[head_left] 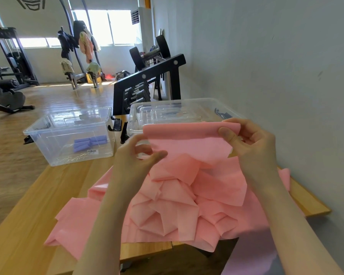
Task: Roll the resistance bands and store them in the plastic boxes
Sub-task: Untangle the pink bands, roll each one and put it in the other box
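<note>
**Starting to roll the pink band**

Holding up one end of the pink band [187,139], the person is getting ready to roll it. This looks like the very start of the rolling step, because no roll is showing yet and most of the band is lying in a messy, folded pile on the tabletop [28,225].

The left hand [139,153] is pinching the band's left edge, with the thumb and fingers [159,154] curled in close on it. The right hand [246,139] is pinching the top right corner, thumb in front and fingers behind. Both hands are gripping tight, not spread wide.

The next move is probably turning the top edge over onto itself, keeping it straight so the roll is coming out even. The pile below may need pulling flat as it feeds in.

One clear box [48,133] is sitting at ten o'clock, with a purple band [89,142] already rolled inside. A second clear box [133,116] is sitting at twelve o'clock, just behind the lifted end.
</note>
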